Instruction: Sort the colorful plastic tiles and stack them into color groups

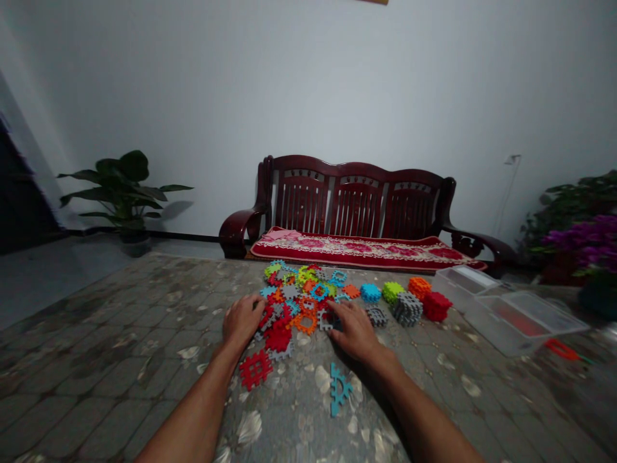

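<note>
A loose pile of coloured interlocking plastic tiles lies on the table in front of me. My left hand (245,316) rests at the pile's left edge, fingers apart and touching the red tiles (278,335). From the right, my right hand (355,326) reaches in, its thumb and fingers spread around a grey tile (324,320); its fingertips are partly hidden. An orange ring-shaped tile (305,322) sits between the hands. Closer to me are a red square tile (256,370) and a teal triangular tile (339,389), both apart from the hands.
Sorted stacks stand to the right: blue (371,293), lime green (393,292), orange (419,287), grey (407,310) and red (437,307). Beyond them is a clear plastic box (501,328). A wooden bench (357,199) stands behind the patterned tablecloth (159,334).
</note>
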The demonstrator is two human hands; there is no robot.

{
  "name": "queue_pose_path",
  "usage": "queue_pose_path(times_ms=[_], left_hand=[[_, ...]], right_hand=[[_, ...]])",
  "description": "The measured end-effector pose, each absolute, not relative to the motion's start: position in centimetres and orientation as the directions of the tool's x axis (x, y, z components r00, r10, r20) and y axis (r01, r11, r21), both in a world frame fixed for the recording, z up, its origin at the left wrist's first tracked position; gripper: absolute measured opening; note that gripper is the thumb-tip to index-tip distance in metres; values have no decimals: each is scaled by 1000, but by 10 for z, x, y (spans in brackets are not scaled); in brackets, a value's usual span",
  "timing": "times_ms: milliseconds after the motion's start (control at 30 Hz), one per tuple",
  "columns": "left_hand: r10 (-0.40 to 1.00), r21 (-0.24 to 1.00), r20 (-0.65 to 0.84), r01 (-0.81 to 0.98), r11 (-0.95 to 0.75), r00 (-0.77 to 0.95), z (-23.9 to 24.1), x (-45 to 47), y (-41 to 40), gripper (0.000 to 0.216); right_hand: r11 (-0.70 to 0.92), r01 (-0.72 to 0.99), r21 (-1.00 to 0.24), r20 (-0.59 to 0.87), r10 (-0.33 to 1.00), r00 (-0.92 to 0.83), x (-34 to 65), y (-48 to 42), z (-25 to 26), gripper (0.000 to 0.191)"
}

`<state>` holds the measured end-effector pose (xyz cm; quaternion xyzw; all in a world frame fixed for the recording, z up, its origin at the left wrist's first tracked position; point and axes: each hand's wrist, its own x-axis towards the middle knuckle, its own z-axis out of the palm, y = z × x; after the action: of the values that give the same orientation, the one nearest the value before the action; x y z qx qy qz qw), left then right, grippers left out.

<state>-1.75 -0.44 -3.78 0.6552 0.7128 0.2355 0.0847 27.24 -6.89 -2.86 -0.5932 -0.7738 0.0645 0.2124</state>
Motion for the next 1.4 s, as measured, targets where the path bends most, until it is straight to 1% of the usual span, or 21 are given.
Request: queue_pose_path(times_ms=[100, 200, 267, 333, 400, 467, 533, 633, 733, 900, 1000, 1133, 1300, 1400], left_hand=[[975, 445, 180, 895, 39, -132, -38, -18, -4, 38], [977, 444, 177, 895, 32, -123, -39, -19, -3, 38], [977, 444, 176, 896, 28, -118, -40, -20, -2, 38], [976, 446, 179, 895, 28, -120, -40, -20, -1, 38], [976, 449, 182, 893, 29, -123, -40, -21, -1, 38], [977, 450, 179, 892, 27, -119, -39, -21, 0, 38], [978, 452, 173, 892, 29, -120, -39, -21, 0, 38], [974, 448, 187, 893, 29, -125, -41, -21, 0, 36], [972, 439, 198, 898, 24, -123, -43, -22, 1, 37], [976, 429, 191, 903, 17, -108, -44, -24, 3, 39], [979, 423, 176, 906, 23, -107, -42, -24, 2, 40], [983, 420, 152, 907, 31, -104, -38, -23, 2, 40], [983, 433, 153, 901, 23, -98, -41, -24, 3, 41], [980, 441, 171, 897, 19, -105, -44, -25, 4, 40]], right_hand=[[294, 899, -324, 253, 943, -217, 271, -70, -31, 63], [308, 898, -313, 307, 928, -211, 270, -72, -32, 60], [300, 894, -333, 368, 914, -170, 273, -71, -29, 57], [260, 891, -373, 429, 900, -82, 284, -68, -21, 54], [169, 893, -418, 461, 886, 48, 304, -64, -9, 51], [28, 900, -436, 464, 863, 198, 330, -63, 3, 50], [-126, 911, -394, 463, 829, 315, 358, -66, 13, 47], [-324, 895, -307, 465, 770, 438, 390, -76, 19, 47], [-428, 863, -267, 432, 747, 505, 405, -85, 20, 53], [-479, 859, -179, 396, 764, 509, 404, -88, 22, 55], [-485, 860, -160, 370, 778, 508, 401, -88, 24, 55], [-491, 851, -185, 334, 783, 524, 400, -89, 24, 58], [-490, 834, -254, 285, 786, 549, 398, -89, 21, 72], [-480, 828, -291, 254, 795, 551, 398, -88, 18, 74]])
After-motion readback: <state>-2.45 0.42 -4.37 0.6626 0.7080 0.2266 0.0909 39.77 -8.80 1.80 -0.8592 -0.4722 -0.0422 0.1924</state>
